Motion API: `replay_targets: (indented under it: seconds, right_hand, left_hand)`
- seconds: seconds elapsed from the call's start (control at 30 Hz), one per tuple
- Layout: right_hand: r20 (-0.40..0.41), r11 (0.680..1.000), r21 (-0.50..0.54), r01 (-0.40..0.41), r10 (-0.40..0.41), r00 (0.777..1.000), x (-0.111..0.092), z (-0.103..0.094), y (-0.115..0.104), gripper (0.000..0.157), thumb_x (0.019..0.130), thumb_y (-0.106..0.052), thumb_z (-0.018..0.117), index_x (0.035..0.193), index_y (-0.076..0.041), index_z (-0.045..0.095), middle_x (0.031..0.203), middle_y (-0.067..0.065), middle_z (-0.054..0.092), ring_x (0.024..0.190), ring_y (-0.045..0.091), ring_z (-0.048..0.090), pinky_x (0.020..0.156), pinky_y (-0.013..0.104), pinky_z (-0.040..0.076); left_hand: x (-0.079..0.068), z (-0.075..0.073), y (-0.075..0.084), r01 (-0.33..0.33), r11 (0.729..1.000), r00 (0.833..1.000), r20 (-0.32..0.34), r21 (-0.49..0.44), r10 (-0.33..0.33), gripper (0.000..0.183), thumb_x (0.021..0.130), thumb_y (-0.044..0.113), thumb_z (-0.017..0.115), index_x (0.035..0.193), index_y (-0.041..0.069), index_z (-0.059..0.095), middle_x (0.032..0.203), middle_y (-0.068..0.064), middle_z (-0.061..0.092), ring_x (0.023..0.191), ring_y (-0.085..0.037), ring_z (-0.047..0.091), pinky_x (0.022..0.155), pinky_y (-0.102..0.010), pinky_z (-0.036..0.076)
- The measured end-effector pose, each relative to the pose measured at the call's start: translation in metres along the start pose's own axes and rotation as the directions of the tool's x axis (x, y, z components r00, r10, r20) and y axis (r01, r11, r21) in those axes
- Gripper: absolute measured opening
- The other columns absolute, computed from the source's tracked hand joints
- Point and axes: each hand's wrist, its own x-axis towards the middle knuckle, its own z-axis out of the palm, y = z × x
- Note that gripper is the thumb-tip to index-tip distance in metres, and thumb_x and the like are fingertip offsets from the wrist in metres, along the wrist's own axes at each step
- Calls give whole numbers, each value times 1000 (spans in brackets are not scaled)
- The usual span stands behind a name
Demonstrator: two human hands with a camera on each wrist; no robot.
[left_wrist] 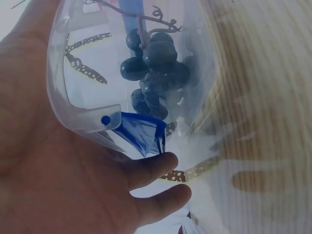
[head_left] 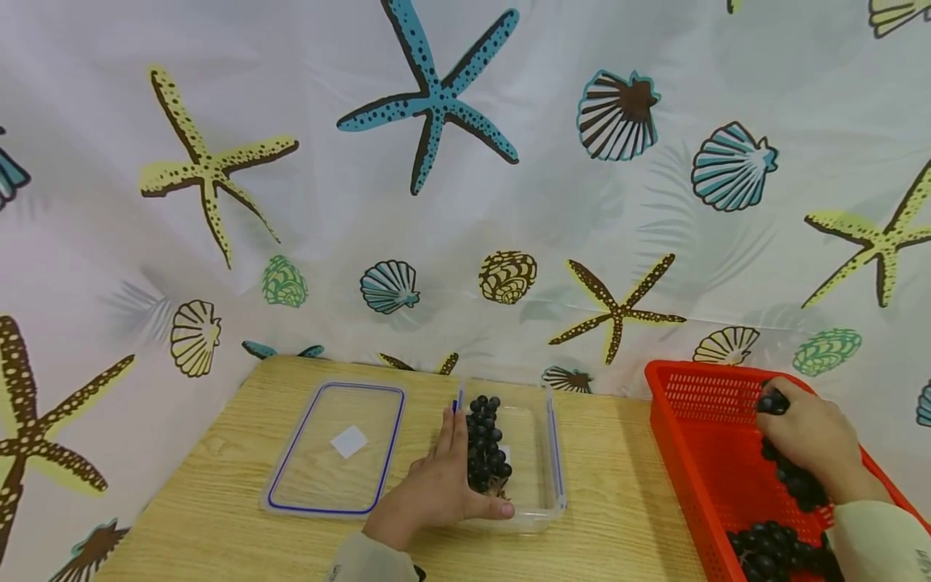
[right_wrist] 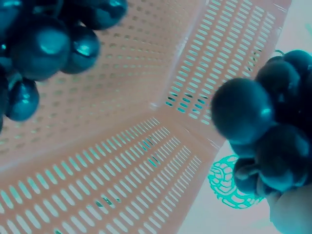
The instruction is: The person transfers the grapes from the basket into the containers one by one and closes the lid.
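Note:
A bunch of dark grapes (head_left: pixel 483 444) lies along the left side inside a clear plastic container (head_left: pixel 554 453). My left hand (head_left: pixel 440 485) rests against that container's left wall, fingers straight, the thumb stretched along its near edge. In the left wrist view, the grapes (left_wrist: pixel 161 53) show through the clear wall beside a blue-edged clip (left_wrist: pixel 141 131). Over the red basket (head_left: pixel 663 444), my right hand (head_left: pixel 818 436) grips another bunch of dark grapes (head_left: pixel 796 483). Some of those grapes (right_wrist: pixel 278 122) sit by a fingertip in the right wrist view.
More dark grapes (head_left: pixel 764 550) lie in the near part of the basket. A clear lid with a blue seal (head_left: pixel 309 469) lies flat on the wooden table (head_left: pixel 204 501), left of the container. Behind hangs a white curtain (head_left: pixel 509 218) printed with starfish and shells.

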Motion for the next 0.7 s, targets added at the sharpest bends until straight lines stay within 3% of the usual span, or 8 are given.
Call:
replay_targets:
  seconds: [0.3,0.57,0.7]
  right_hand:
    - [-59,1000,14,-17,18,998,-5,-10,-10,25,89,-24,58,104,-4,62,77,13,58,72,34,51,56,39,37]
    - [-222,990,124,59,-31,974,-10,-10,-32,7,85,-16,57,82,-12,60,64,4,52,57,24,46,48,36,34]
    - [-202,987,142,71,-41,978,-10,-13,-48,17,88,-18,58,98,-7,65,73,10,59,62,27,50,50,37,39]
  left_hand:
    - [-1,-2,0,-11,1000,1000,3,5,11,141,73,68,80,160,0,-7,165,-23,-12,138,-58,31,105,-73,26]
    - [-2,-2,1,-11,1000,1000,5,13,11,141,73,69,80,160,0,-7,165,-23,-12,137,-58,32,104,-73,27]
    - [-1,-3,2,-5,1000,1000,4,13,5,141,73,69,80,160,0,-7,165,-23,-12,137,-58,32,104,-73,28]
